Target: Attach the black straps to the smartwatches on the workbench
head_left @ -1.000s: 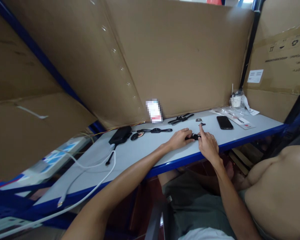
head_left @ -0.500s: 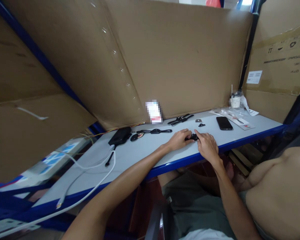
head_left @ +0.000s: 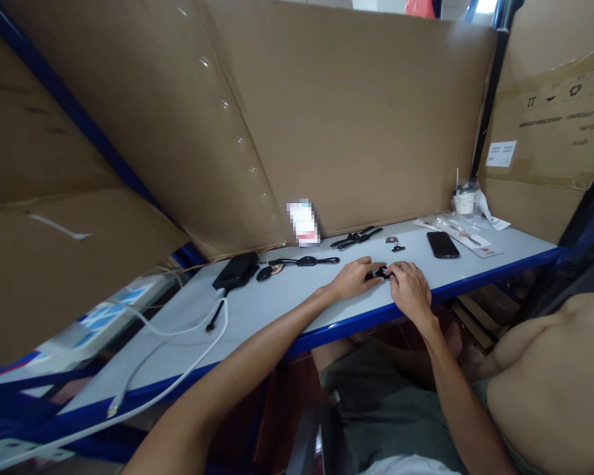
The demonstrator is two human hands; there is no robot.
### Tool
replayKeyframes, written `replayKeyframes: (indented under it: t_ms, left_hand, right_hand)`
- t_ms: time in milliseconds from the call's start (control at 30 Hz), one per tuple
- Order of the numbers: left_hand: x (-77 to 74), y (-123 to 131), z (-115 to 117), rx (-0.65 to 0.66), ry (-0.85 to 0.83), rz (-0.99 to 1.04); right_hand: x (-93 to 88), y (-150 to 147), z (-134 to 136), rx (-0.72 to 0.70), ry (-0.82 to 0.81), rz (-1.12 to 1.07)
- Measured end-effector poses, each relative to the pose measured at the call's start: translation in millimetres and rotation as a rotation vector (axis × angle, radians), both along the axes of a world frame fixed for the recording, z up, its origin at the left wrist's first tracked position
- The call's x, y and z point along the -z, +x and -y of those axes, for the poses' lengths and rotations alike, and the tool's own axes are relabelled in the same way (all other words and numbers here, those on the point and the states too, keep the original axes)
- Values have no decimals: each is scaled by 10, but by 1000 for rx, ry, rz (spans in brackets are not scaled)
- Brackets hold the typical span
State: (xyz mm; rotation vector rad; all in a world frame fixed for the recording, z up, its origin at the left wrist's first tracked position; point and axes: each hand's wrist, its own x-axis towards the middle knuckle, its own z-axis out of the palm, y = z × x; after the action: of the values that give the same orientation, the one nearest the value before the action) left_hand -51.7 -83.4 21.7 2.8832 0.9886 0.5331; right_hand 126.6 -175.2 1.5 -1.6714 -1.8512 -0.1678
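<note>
Between my hands, low over the front of the table, is a black tool (head_left: 383, 272) that looks like a spokeshave; my fingers cover most of it. My left hand (head_left: 355, 278) is closed around its left part. On its right part my right hand (head_left: 410, 287) is closed, fingers bent and fingertips together. Just beyond lie a small metal plate (head_left: 392, 240) and a small black part with a screw (head_left: 398, 249). A similar black spokeshave (head_left: 307, 261) lies to the left, and crossed black tools (head_left: 357, 237) lie behind.
A black phone (head_left: 443, 245) lies at right, before plastic packaging (head_left: 458, 231) and a cup (head_left: 464, 199). A lit, blurred screen (head_left: 303, 223) leans on the cardboard wall (head_left: 356, 119). At left are a black box (head_left: 236, 270), white cables (head_left: 188, 369) and a round black item (head_left: 264, 273).
My right index finger, stretched along the black tool before, is now bent in towards it. The left hand keeps its hold. The view has shifted slightly.
</note>
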Motion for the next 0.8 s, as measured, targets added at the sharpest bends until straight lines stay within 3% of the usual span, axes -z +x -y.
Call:
replayKeyframes:
  t_ms: [533,700,800]
  left_hand:
    - [10,-5,2,-87,-88,89]
    - [22,-7,-4,-68,-66,77]
    - [23,-7,-2,-69,-56,72]
  right_hand:
    - [8,28,19,-30,6,44]
    - [27,-17,10,82,-109,117]
    - [34,-25,12,111,-90,120]
